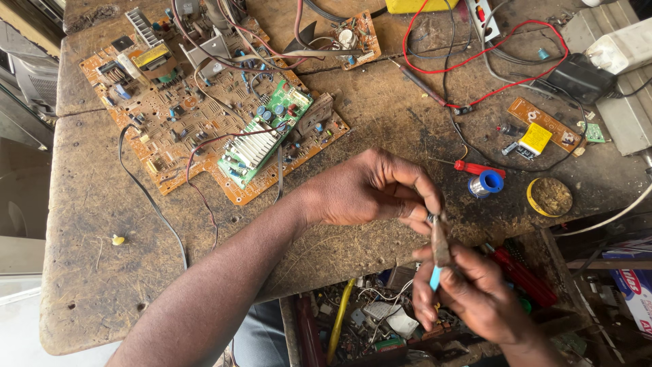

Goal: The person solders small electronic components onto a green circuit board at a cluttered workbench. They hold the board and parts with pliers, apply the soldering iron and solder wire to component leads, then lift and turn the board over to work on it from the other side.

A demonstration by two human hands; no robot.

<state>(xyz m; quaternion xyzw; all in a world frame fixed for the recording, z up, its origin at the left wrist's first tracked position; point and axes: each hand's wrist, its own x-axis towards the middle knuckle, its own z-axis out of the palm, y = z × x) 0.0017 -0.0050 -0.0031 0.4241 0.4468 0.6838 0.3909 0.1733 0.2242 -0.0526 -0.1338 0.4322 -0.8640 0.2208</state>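
The worn wooden tabletop [380, 122] carries everything here, and I will place things from the large orange circuit board [170, 115] lying at its far left. That board is one; a green board with a finned heatsink [261, 139] lies on its right half, one also. Two smaller orange boards are farther off: one [356, 34] behind and to the right of the large board, one [547, 126] far to its right, carrying a yellow block.

Well to the right of the large board and nearer the tabletop's front edge, both hands meet over an open drawer of parts [380, 319]. The left hand [367, 190] comes in from the board side, its fingertips pinched on the upper end of a small brownish component [440, 239]. The right hand [468, 295] sits below it, closed round the lower end along with something light blue that I cannot make out. The component's long axis runs nearly upright, tilted a little, so each grip has one end of it and neither hand is farther off.

Beyond the hands, to the right: one blue solder spool [487, 183], one red-handled tool [475, 167] touching it, one yellow-rimmed round tin [550, 197].
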